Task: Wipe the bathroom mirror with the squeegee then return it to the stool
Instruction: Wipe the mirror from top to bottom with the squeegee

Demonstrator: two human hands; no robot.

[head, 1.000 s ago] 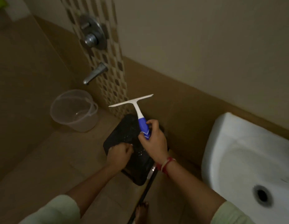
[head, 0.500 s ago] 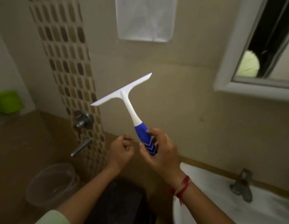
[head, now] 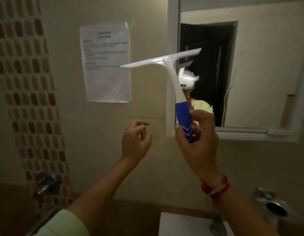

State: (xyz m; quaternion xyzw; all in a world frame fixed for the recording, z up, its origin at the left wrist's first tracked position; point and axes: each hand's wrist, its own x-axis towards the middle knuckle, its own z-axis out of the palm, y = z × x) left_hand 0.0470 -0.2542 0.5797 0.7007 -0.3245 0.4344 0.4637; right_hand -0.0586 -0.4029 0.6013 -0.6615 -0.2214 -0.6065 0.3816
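Note:
My right hand (head: 197, 142) grips the blue handle of the white squeegee (head: 171, 79), held upright with its blade level and slightly tilted. The blade's right end overlaps the left edge of the white-framed mirror (head: 260, 74) on the wall; I cannot tell whether it touches the glass. Just left of the handle my left hand (head: 136, 142) is raised with loosely curled fingers and holds nothing. The stool is out of view.
A printed paper sheet (head: 106, 63) is stuck on the wall left of the mirror. A mosaic tile strip (head: 28, 99) with a shower valve (head: 45, 183) runs down the left. The white sink (head: 183, 223) and its tap (head: 217, 223) lie below, a metal holder (head: 273, 208) at the right.
My view has swung up from the stool and bucket to the mirror. My right hand has lifted the squeegee off the stool and up to the mirror's left edge; my left hand rose alongside.

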